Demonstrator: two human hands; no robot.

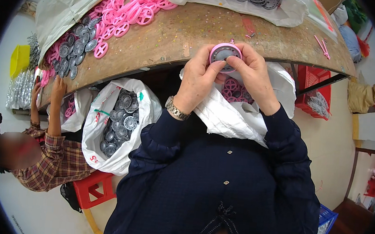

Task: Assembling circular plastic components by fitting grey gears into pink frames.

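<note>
Near the table's front edge, a toy wheel (221, 53) with a pink rim and a grey hub disc is held up between both hands. My left hand (198, 76) is closed round its left side, the thumb on the disc's lower part. From the right, my right hand (256, 76) grips the rim, its thumb pressed on the grey disc. The fingers behind the wheel are mostly hidden. Just below my hands, an open white sack (229, 120) holds pink wheels (230, 90) with some grey parts among them.
Pink wheel rings (129, 11) and grey discs (76, 42) lie piled on the wooden table (167, 40). Left of me stands a white sack (91, 136) of grey discs. Beyond it, a co-worker (56, 159) reaches to the table. A red crate (302, 84) stands at the right.
</note>
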